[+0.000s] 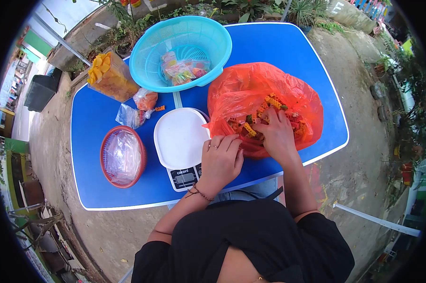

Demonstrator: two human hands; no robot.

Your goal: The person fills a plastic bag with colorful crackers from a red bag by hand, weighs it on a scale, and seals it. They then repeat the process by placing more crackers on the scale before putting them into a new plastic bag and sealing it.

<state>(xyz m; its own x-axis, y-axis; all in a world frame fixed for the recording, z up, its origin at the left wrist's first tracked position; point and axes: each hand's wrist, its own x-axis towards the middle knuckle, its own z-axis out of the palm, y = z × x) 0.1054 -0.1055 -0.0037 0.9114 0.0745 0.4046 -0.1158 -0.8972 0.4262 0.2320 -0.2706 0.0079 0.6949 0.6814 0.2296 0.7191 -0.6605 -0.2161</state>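
Note:
A red plastic bag (307, 101) lies opened on the right of the table, full of small orange, yellow and green ridged pieces (248, 129) that look like dry snacks. My right hand (279, 137) reaches into it, thumb and fingers apart, with the fingertips among the pieces. At the bag's near left edge, the curled fingers of my left hand (222, 158) grip the plastic. Close by my left hand is a kitchen scale (183, 179) bearing a white tray (180, 139), on which nothing lies.
A turquoise basket (144, 61) at the back holds several small filled packets (182, 73). Left of it stands a clear bag of yellow pieces (111, 78). Small plastic bags (130, 117) lie nearer. A red basket (143, 155) of clear bags sits front left on the blue table (92, 188).

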